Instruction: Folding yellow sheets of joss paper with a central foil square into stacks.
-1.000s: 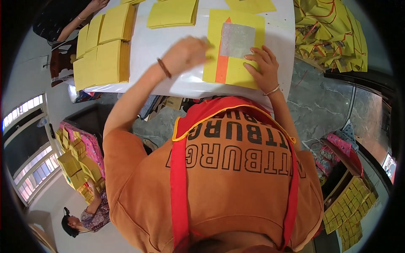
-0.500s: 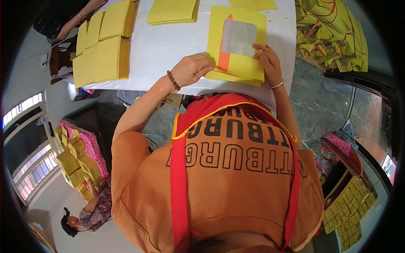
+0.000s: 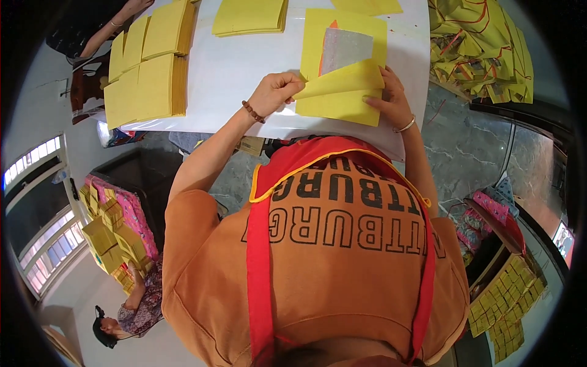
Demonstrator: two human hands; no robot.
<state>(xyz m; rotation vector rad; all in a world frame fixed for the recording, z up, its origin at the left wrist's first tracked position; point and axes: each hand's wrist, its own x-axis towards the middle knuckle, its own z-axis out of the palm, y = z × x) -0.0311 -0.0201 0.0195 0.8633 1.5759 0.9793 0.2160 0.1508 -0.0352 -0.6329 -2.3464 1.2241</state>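
Note:
A yellow paper sheet [image 3: 313,37] lies on the white-covered table in front of me, bearing a silver-grey square [image 3: 347,46] and an orange strip [image 3: 334,24]. Its near part is turned up as a yellow flap [image 3: 345,79] over the lower part of the square and most of the strip. My left hand [image 3: 275,93] is closed, its fingertips pinching the flap's left end. At the opposite end my right hand [image 3: 396,103] grips the paper, thumb on the near side and fingers at the edge.
Stacks of yellow paper [image 3: 153,85] stand at the table's left, and another stack [image 3: 251,17] at the back. Yellow bundles with red ties [image 3: 480,52] heap up beyond the right edge. People work at the far left and lower left [image 3: 137,306].
The paper's near edge has been lifted and folded away from me, covering part of the square and strip. My right hand has come lower, to the flap's right end.

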